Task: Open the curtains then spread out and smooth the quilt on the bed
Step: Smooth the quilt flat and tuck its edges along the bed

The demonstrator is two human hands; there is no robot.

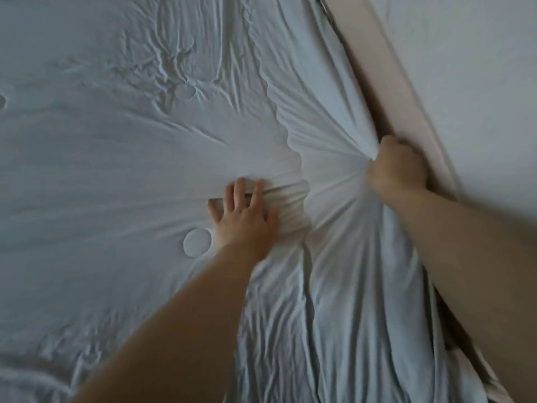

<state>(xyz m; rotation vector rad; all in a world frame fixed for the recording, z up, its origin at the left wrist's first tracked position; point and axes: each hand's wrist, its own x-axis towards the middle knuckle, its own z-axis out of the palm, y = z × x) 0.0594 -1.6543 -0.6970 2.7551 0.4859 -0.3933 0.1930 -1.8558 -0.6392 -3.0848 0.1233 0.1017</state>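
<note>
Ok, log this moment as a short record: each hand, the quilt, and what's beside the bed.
left hand: flat, fingers spread, pressing on the quilt
right hand: fist gripping bunched fabric at the bed's edge
fabric: folds fan out from the fist; sheet or quilt layer, cannot tell
quilt: pale, wrinkled, with round stitched patches
beside bed: pinkish panel, then pale wall

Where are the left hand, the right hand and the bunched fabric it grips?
left hand [247, 221]: head view, back of the hand.
right hand [396, 170]: head view, back of the fist.
bunched fabric [344, 167]: head view, folds beside the fist.
</note>
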